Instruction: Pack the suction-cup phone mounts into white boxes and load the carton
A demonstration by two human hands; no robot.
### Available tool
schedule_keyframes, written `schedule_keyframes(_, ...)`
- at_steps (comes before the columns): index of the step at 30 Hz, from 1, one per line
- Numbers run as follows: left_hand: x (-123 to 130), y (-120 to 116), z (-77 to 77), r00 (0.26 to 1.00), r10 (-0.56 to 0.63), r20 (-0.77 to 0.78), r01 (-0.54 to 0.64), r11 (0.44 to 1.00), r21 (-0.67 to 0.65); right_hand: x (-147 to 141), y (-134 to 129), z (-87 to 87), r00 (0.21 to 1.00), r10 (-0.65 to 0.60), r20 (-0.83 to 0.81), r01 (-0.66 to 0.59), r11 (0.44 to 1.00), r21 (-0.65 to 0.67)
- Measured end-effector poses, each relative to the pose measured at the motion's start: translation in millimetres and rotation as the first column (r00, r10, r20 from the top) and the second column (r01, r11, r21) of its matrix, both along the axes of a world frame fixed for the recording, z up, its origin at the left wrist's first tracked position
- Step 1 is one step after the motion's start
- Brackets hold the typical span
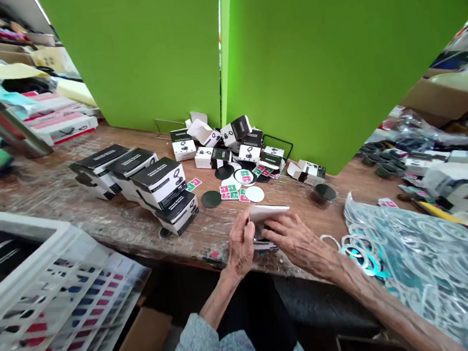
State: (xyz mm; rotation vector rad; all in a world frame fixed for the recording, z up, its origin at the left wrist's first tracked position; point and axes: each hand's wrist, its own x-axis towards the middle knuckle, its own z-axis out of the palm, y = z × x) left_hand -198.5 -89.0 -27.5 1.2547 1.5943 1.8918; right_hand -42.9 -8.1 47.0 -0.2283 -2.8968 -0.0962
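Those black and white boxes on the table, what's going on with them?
A person is holding a flat white box with the left hand and right hand over a wooden workbench. Black-and-white boxes sit in a leaning row nearby, with round black pads and green-and-pink sticker cards scattered past the hands.

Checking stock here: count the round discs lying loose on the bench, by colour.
Black discs: 4
White discs: 3
Total: 7, counting only those I can make out; boxes may hide others.
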Motion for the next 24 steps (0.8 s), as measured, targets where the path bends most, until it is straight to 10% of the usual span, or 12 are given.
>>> schedule_keyframes(7, -2.3, -0.5, 2.0, 1.0, -0.007, 0.001, 0.007, 0.999, -0.039, 9.3, -19.9, -20.7, 0.949, -0.072, -0.308, 0.094, 0.994, 0.056)
schedule_keyframes(11, 0.6, -6.1, -2.8, 1.0, -0.013, -0.014, 0.014, 0.999, 0.043, 17.3, -23.8, -23.2, 0.909, -0.162, -0.384, 0.075, 0.97, -0.232)
schedule_keyframes(15, 5.0, -13.5, -10.0, 0.97, 0.084, -0.228, -0.061, 0.993, 0.105, 12.2, -16.0, -41.3, 0.736, -0.581, -0.347, 0.128, 0.624, -0.771)
schedule_keyframes(18, 6.1, -15.4, -9.0, 0.914, 0.095, -0.394, -0.066, 0.994, 0.087, 0.6, -8.4, -54.6, 0.774, -0.578, -0.26, -0.035, 0.37, -0.928)
schedule_keyframes(21, 4.5, -16.7, -1.9, 0.92, 0.051, -0.389, -0.046, 0.999, 0.023, -4.6, -5.0, -56.0, 0.795, -0.543, -0.271, -0.115, 0.304, -0.946)
schedule_keyframes(24, -1.9, -20.0, 8.8, 0.978, -0.022, -0.208, 0.014, 0.999, -0.037, 2.2, -3.2, -54.3, 0.816, -0.527, -0.235, -0.012, 0.392, -0.92)
